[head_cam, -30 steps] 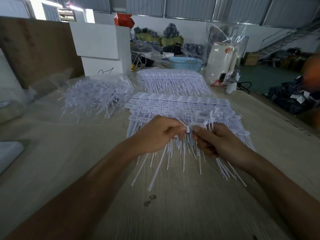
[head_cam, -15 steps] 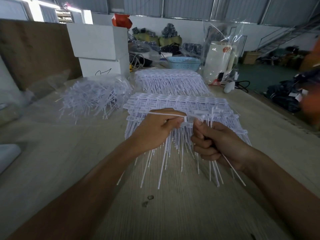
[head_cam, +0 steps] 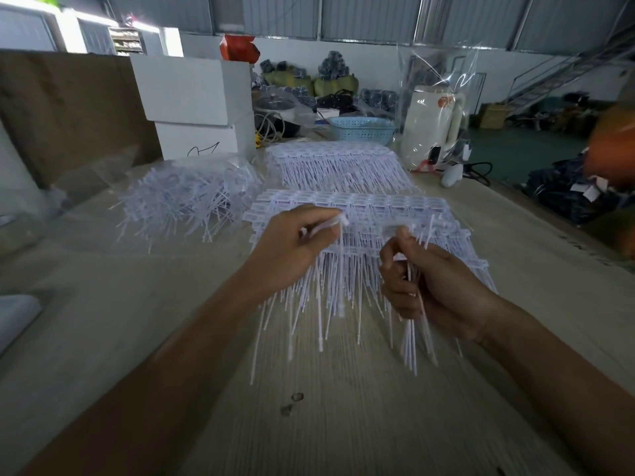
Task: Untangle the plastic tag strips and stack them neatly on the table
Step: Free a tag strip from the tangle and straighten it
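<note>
Pointing toward camera, stacked strips' [head_cam: 343, 269] tails

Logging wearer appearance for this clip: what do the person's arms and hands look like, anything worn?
Both forearms are bare up to the frame edge, with no sleeves in view. The left hand and right hand wear no gloves. No rings, watch or wristband are visible, and no markings show in the dim light.
</note>
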The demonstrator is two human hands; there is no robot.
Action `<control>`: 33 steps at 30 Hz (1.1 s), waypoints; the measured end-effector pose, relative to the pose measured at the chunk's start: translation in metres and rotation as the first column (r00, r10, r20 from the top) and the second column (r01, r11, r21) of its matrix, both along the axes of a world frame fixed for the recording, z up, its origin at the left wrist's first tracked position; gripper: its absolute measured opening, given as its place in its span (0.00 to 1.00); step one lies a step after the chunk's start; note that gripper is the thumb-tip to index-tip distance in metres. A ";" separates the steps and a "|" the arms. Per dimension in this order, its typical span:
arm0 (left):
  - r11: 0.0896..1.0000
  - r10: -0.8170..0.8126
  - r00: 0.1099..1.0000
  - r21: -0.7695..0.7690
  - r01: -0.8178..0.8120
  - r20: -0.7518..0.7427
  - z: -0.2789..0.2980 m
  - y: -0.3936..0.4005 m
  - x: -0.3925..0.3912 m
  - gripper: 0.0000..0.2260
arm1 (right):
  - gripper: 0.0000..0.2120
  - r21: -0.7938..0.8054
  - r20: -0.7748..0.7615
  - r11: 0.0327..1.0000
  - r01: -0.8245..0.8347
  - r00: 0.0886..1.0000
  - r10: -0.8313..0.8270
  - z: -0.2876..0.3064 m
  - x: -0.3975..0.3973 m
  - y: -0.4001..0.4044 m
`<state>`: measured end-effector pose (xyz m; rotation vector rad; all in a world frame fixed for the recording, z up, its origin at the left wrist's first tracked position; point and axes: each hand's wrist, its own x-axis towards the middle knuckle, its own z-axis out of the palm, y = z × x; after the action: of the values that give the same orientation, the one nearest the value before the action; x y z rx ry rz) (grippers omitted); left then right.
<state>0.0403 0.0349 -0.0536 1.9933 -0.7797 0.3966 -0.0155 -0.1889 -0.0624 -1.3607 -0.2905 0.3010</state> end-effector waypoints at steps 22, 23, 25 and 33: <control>0.999 -0.036 0.993 0.015 0.035 0.109 -0.006 -0.022 -0.014 0.11 | 0.16 -0.065 -0.059 0.966 0.250 0.965 -0.254 -0.001 0.000 0.012; 0.999 -0.040 0.993 0.019 0.038 0.115 -0.005 -0.022 -0.015 0.11 | 0.17 -0.086 -0.065 0.966 0.242 0.967 -0.248 0.000 0.000 0.012; 0.997 -0.061 0.989 0.045 0.055 0.136 -0.005 -0.023 -0.018 0.12 | 0.19 -0.133 -0.057 0.962 0.239 0.967 -0.248 0.000 -0.002 0.014; 0.972 -0.061 0.979 0.235 0.014 0.193 -0.005 -0.015 -0.013 0.16 | 0.17 -0.057 -0.054 0.950 0.308 0.949 -0.311 0.002 -0.003 0.014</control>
<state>0.0270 0.0194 -0.0586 2.1752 -1.0281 0.5073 -0.0183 -0.1752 -0.0602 -1.4176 -0.0147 0.0879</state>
